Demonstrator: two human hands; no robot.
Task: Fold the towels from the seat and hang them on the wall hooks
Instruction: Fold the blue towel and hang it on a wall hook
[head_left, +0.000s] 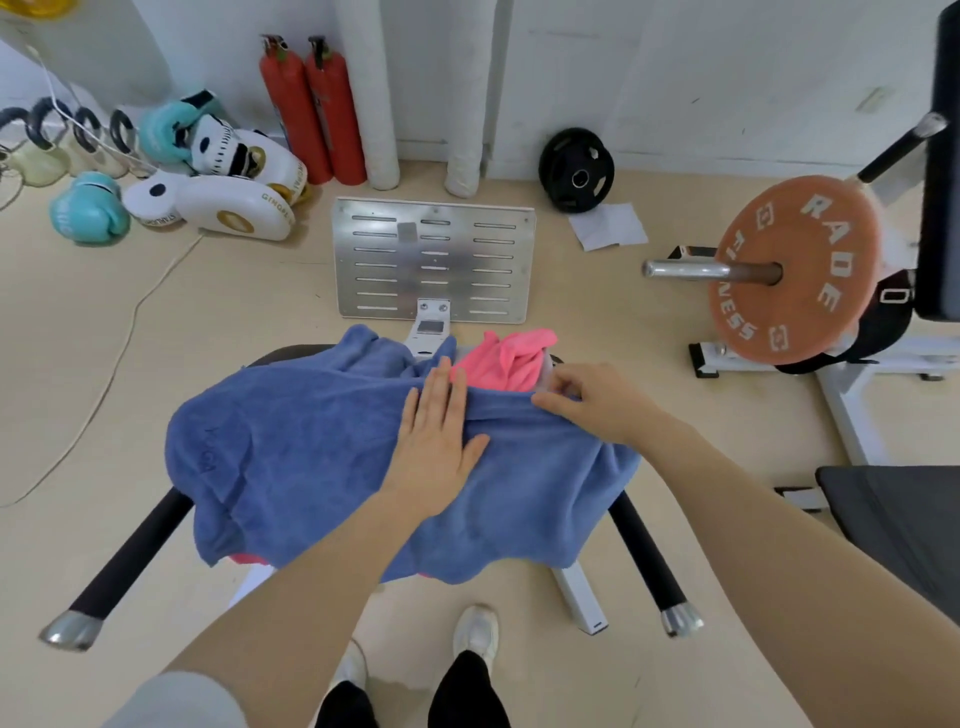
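Blue towel (322, 457) drapes over the seat (283, 354), covering a pink towel (506, 358). Left hand (436, 441) presses flat, fingers (441, 384) spread wide. Right hand (592, 397) pinches the blue towel's edge.

The seat (280, 354) — mostly hidden — carries a spread blue towel (311, 447) and a crumpled pink towel (506, 358).

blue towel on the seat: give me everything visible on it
The blue towel looks like soft terry cloth, with faint tone-on-tone lettering near its left end. It lies spread and rumpled over the seat, its edges drooping off the front and both sides. The left hand presses flat on its middle; the right hand pinches its far edge into a fold. A pink towel lies beyond it, and pink shows below its front edge.
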